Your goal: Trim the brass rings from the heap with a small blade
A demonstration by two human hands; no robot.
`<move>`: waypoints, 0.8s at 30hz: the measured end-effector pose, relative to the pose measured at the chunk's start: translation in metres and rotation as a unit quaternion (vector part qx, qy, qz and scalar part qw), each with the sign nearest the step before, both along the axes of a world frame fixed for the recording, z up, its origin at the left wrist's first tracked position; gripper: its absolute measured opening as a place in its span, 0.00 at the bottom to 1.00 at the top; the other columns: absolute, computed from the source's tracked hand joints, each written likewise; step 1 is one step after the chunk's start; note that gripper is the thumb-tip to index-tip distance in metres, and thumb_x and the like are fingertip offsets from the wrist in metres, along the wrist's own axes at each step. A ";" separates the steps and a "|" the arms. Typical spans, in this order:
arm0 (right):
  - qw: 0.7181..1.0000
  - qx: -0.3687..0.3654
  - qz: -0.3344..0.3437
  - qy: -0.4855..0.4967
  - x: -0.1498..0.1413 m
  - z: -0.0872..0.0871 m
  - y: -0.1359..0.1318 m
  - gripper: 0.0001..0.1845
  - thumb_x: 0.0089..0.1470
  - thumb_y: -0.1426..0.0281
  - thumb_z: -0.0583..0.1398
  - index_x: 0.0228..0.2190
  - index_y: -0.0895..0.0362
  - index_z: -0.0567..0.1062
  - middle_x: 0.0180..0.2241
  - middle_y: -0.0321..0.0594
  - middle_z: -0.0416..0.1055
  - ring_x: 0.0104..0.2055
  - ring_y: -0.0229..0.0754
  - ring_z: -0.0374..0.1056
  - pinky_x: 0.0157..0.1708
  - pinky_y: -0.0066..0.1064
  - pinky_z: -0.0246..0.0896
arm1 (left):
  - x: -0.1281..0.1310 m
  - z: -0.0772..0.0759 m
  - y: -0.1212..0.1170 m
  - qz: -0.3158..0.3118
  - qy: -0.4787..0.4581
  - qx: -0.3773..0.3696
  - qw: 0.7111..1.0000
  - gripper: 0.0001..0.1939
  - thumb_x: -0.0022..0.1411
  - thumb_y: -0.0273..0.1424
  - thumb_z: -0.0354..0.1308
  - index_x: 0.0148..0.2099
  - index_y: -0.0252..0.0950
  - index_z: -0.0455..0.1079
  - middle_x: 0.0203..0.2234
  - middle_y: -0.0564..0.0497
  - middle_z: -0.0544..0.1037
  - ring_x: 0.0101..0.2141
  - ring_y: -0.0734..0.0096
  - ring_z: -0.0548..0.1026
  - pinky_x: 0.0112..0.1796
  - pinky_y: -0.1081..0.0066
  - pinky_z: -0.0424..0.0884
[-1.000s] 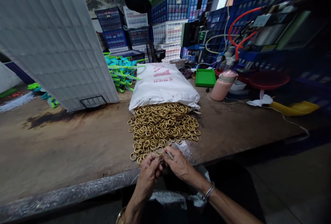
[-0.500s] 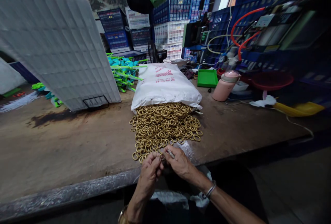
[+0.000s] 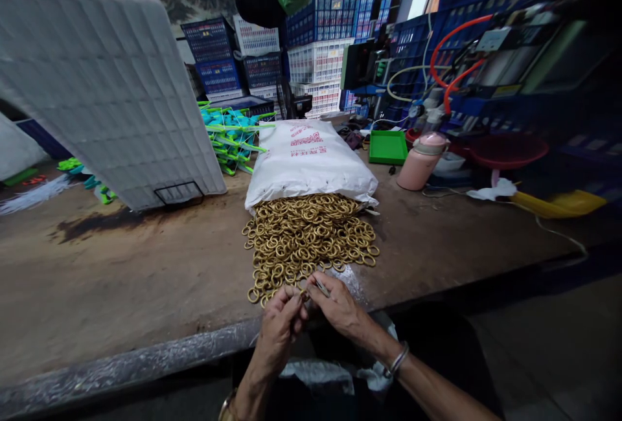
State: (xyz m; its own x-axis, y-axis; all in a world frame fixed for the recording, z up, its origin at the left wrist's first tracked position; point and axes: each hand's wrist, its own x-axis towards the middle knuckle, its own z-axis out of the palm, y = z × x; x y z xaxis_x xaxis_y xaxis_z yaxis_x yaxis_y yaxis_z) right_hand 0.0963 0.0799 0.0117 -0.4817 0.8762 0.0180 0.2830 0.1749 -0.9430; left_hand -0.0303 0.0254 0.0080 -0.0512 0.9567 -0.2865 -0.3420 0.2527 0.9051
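Observation:
At the table's front edge, my left hand is closed in a pinch on a brass-coloured ring. My right hand meets it from the right, its fingertips close to the same ring. A short, thin, greyish metal tool pokes out between my right thumb and fingers; its tip is hidden and its kind unclear. Just beyond both hands spreads a heap of similar rings. They spill from the mouth of a white sack with red print, lying flat on the table.
A large pale ribbed panel stands at left, with green and blue plastic pieces behind it. To the right are a green tray, a pink bottle and a yellow scoop. Stacked crates fill the back.
The view has shifted very slightly. Both hands keep nearly the same place and grip, and the ring between the fingertips shows a little more clearly.

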 end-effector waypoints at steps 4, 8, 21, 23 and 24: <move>1.000 0.011 -0.015 -0.020 -0.001 -0.001 0.001 0.15 0.54 0.62 0.51 0.22 0.57 0.64 0.20 0.30 0.57 0.24 0.33 0.53 0.25 0.25 0.49 | 0.001 0.004 0.000 -0.006 0.038 -0.003 0.999 0.19 0.50 0.47 0.56 0.25 0.35 0.60 0.13 0.60 0.63 0.12 0.85 0.52 0.15 0.80 0.46; 1.000 0.016 -0.010 -0.016 -0.001 -0.003 0.002 0.14 0.54 0.62 0.51 0.21 0.57 0.64 0.20 0.30 0.57 0.24 0.33 0.52 0.23 0.24 0.48 | 0.001 0.002 0.000 -0.011 0.045 -0.009 0.999 0.20 0.50 0.47 0.56 0.25 0.35 0.60 0.13 0.60 0.63 0.12 0.85 0.52 0.15 0.80 0.46; 0.999 0.006 -0.018 -0.035 -0.002 -0.004 0.003 0.13 0.54 0.64 0.49 0.22 0.56 0.63 0.18 0.31 0.58 0.22 0.34 0.54 0.24 0.26 0.49 | -0.002 -0.003 -0.006 0.000 -0.025 -0.009 1.000 0.17 0.52 0.44 0.57 0.29 0.36 0.58 0.16 0.60 0.65 0.13 0.86 0.54 0.14 0.82 0.46; 0.997 0.048 -0.029 -0.060 0.000 -0.006 0.002 0.12 0.53 0.66 0.49 0.21 0.56 0.63 0.19 0.32 0.59 0.23 0.35 0.55 0.25 0.26 0.48 | -0.003 -0.003 -0.006 0.006 -0.025 -0.010 1.000 0.16 0.52 0.43 0.57 0.29 0.36 0.58 0.17 0.60 0.65 0.13 0.85 0.54 0.14 0.82 0.46; 0.995 0.066 -0.026 -0.071 0.000 -0.007 0.002 0.10 0.52 0.68 0.49 0.22 0.55 0.63 0.20 0.33 0.61 0.24 0.36 0.55 0.25 0.27 0.48 | -0.003 -0.003 -0.005 0.008 -0.023 -0.009 1.000 0.16 0.52 0.43 0.56 0.30 0.36 0.58 0.17 0.59 0.65 0.13 0.86 0.54 0.14 0.82 0.46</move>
